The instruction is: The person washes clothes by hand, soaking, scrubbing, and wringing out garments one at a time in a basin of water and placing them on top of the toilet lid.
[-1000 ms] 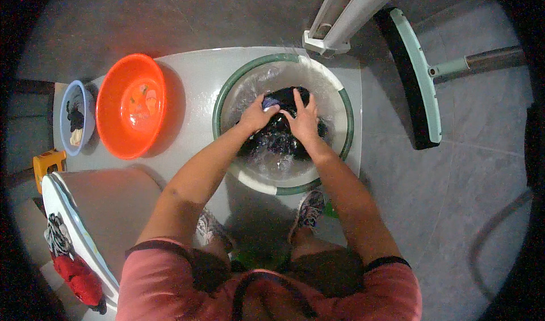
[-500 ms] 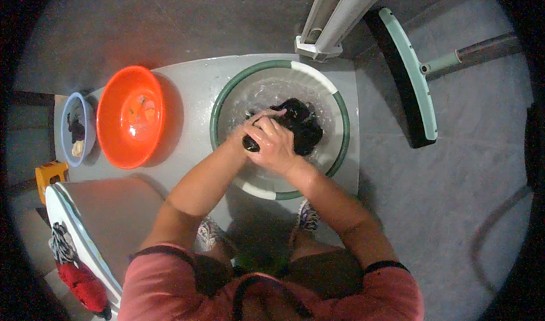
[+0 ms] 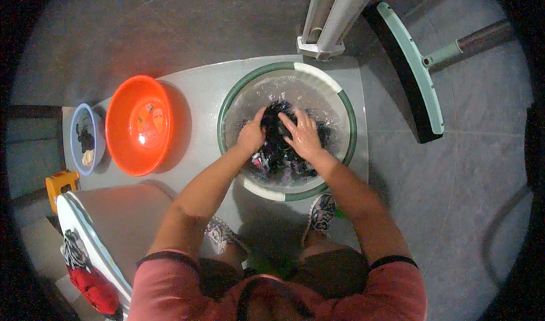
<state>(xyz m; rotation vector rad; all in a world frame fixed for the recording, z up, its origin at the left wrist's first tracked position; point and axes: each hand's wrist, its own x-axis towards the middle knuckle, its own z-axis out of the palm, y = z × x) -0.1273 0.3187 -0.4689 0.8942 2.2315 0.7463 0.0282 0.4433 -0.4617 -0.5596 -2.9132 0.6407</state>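
A wet black garment (image 3: 278, 150) lies spread and partly sunk in cloudy water inside a round basin (image 3: 226, 97) with a green and white rim. My right hand (image 3: 304, 136) rests on the garment from the right, its fingers spread apart. Along the garment's left edge is my left hand (image 3: 251, 135), with a finger stretched out and the others partly hidden against the dark cloth. A small pink and white patch shows in the cloth near my left wrist.
To the left stand an orange basin (image 3: 112, 128) and a small blue basin (image 3: 75, 145) holding dark and cream cloth. A yellow stool (image 3: 61, 183) and a white-rimmed tub (image 3: 85, 230) with red cloth (image 3: 93, 287) are nearer. A squeegee (image 3: 417, 77) leans at the right.
My hands were together, squeezing the bunched black garment. Now they are apart, and the garment has loosened and spread in the water.
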